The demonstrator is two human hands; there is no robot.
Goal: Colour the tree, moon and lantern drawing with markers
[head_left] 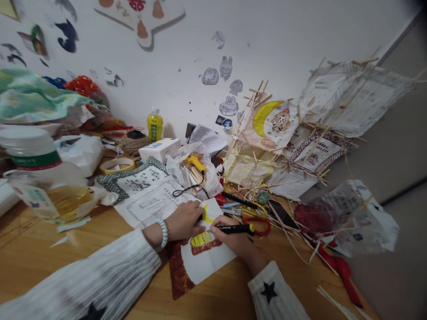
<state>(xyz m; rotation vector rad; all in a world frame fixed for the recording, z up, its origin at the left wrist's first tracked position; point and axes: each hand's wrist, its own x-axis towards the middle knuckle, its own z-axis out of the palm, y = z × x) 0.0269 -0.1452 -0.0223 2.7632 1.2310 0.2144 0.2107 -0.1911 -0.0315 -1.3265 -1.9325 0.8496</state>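
My right hand (230, 233) is closed round a black marker (235, 229) with a yellow end, its tip side toward the paper. Under both hands lies a white drawing sheet (208, 264) bearing a yellow moon, a yellow-and-brown shape and a brown patterned corner. My left hand (187, 218) lies on the sheet's left side with its fingers extended, near the moon; a small dark thing shows by its fingertips, too small to name. Left of it, a sheet with line drawings (150, 193) and a dark checked border lies on the table.
Scissors with orange-red handles (258, 224) and a phone (283, 215) lie to the right. A bag with a yellow glue gun (196, 163) stands behind. Stick-framed paper panels (270, 124) rise at right. A large jar (50, 178), tape roll (116, 166) and drink bottle (155, 124) stand left.
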